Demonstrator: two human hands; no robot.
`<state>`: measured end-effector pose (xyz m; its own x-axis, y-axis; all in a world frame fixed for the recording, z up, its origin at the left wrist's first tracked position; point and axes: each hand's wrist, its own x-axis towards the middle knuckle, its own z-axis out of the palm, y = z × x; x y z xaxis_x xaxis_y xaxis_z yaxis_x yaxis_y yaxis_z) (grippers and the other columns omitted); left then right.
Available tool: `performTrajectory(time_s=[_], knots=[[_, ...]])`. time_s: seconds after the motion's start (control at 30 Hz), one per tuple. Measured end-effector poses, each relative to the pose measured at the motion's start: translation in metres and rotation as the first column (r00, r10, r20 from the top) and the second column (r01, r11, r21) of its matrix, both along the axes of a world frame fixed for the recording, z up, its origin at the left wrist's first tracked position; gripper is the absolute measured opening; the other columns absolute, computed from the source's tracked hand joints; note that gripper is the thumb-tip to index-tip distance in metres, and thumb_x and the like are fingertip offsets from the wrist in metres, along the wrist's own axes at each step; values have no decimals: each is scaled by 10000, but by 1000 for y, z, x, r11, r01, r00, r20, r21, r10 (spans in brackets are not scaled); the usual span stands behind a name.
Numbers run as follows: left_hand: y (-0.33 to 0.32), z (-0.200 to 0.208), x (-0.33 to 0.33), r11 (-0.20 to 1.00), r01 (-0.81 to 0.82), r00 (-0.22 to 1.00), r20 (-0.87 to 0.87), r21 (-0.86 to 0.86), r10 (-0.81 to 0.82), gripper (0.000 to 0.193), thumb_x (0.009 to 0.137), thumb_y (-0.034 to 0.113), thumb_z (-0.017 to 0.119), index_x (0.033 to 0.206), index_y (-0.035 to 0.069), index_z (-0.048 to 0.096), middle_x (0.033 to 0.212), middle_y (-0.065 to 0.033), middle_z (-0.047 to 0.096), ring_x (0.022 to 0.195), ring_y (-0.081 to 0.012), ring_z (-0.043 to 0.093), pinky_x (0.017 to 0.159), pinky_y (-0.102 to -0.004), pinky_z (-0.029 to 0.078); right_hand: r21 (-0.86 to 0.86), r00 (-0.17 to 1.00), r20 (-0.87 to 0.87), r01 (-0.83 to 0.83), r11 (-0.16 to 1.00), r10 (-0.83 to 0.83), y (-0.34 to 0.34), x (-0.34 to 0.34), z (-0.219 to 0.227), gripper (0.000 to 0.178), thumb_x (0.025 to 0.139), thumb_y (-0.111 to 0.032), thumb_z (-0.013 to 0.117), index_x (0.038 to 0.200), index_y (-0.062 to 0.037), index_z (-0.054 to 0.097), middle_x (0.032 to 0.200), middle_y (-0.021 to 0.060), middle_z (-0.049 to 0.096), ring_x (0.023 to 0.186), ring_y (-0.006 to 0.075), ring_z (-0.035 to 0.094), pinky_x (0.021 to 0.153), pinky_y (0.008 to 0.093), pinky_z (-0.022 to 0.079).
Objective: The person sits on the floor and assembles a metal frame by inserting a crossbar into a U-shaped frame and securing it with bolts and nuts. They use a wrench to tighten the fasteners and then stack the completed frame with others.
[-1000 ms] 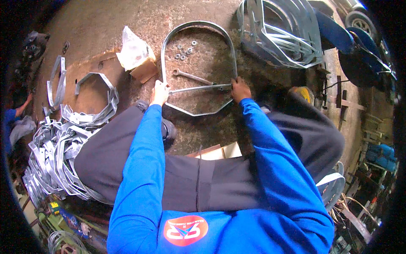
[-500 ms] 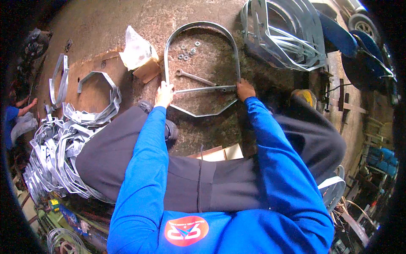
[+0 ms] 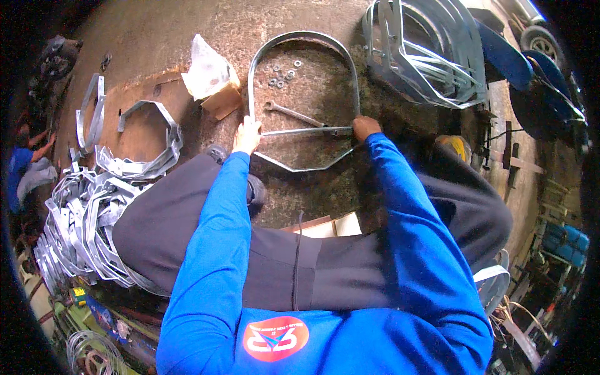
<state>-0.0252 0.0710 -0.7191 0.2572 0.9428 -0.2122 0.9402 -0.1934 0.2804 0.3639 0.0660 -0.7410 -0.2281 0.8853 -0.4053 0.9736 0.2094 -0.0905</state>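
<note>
On the floor in front of me lies a metal strap clamp [image 3: 357, 81], with a rounded top, an angular lower half and a crossbar [image 3: 290, 132] between its sides. My left hand [image 3: 247, 135] grips its left side where the halves meet. At the opposite joint, my right hand [image 3: 366, 127] is closed round the strap, and its fingers hide that joint. Inside the arch, a combination wrench [image 3: 294, 115] lies aslant, one end close to the crossbar near my right hand. Several washers or nuts [image 3: 290, 74] are scattered above the wrench.
A clear plastic bag [image 3: 207, 69] sits against a small cardboard box [image 3: 223, 102]. Similar clamps [image 3: 395, 37] are stacked at the far right. Bent metal strips [image 3: 94, 215] pile up beside my left knee. Another person [image 3: 24, 165] is at the far left edge.
The whole view has shifted slightly, so the clamp appears a little further right. Both hands keep their hold at the same joints.
</note>
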Motion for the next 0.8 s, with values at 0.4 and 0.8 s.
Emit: performTrajectory(time_s=[0.4,0.8], knots=[[-3,8,19,993,-87,996,10,85,87,223,748,183,651,946,114,573,1034,-141,455,923,-341,535,780,-425,488,172,998,-32,-42,984,48,-9,3,-13,180,784,-134,505,794,-47,662,886,146,623,817,333,625,661,429,531],[-5,19,21,1000,-7,999,-52,-13,6,199,745,198,665,915,116,605,1032,-168,397,932,-346,521,775,-450,479,66,996,17,88,994,-89,-12,4,-15,159,792,-90,496,837,-20,631,945,162,589,901,340,584,737,439,509]])
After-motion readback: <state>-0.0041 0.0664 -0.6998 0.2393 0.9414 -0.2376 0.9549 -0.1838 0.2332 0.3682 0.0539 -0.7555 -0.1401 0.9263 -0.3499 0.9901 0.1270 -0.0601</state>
